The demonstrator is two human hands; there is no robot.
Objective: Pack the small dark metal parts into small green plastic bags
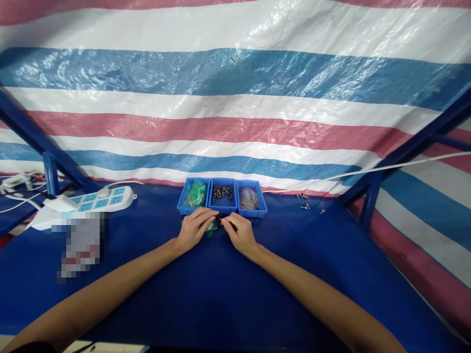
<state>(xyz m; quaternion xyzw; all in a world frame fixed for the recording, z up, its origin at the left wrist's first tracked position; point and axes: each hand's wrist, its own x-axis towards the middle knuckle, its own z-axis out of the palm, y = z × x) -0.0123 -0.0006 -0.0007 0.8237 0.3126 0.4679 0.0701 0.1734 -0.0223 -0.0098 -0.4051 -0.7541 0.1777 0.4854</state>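
Observation:
Just in front of three small blue bins, my left hand point(192, 229) and my right hand point(241, 233) meet with fingertips almost together. Small dark pieces point(220, 219), like screws, show between them. A bit of green plastic point(210, 228) lies under the fingers of my left hand. Both hands are closed in a pinch, but what each one grips is too small to make out. The left bin point(187, 211) holds a green plastic bag point(196, 192). Small dark screws point(222, 192) fill the middle bin point(223, 209), and a clear bag of greyish parts point(248, 198) sits in the right bin point(253, 214).
Several loose screws point(305, 206) lie on the blue table point(221, 304) at the right. A white power strip point(121, 197) with a plug stands at the left, beside a blurred-out item point(84, 242). Blue frame bars point(401, 152) and a striped tarp point(235, 73) close off the back.

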